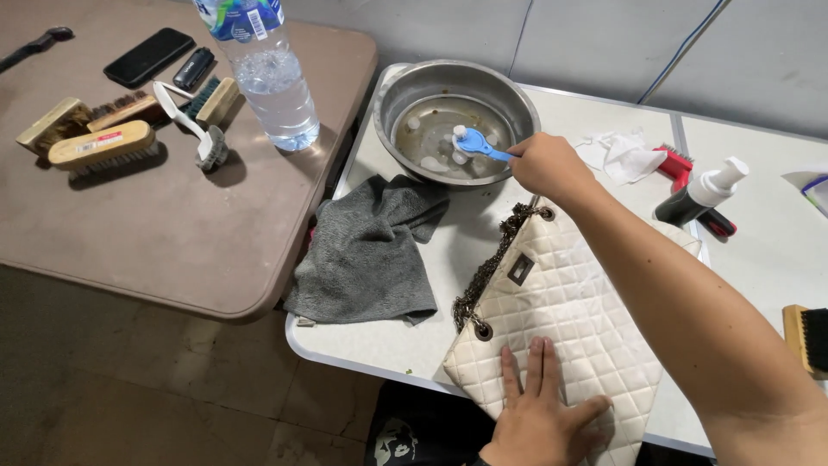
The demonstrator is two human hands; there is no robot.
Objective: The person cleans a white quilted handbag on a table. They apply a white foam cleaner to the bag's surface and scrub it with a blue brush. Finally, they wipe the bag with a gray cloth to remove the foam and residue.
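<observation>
Head view: right hand point(545, 164) was closed around a small blue brush point(477, 145), its white head dipped into the steel basin point(507, 95) at the white table's point(405, 341) far edge. Left hand point(539, 412) lay flat, fingers spread, gripping nothing, pressing on a cream quilted handbag point(569, 319) with chain strap. Grey cloth point(366, 250) lay just left of the bag. Wooden brushes point(99, 129) and water bottle point(272, 78) sat on the brown table.

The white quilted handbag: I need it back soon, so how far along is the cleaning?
Done: little shows; the handbag has no visible suds or wet patches. In hand: the right hand dips a blue brush into the metal basin, while the left hand presses the bag flat. Left: brushing, likely wiping with the grey cloth.
</observation>
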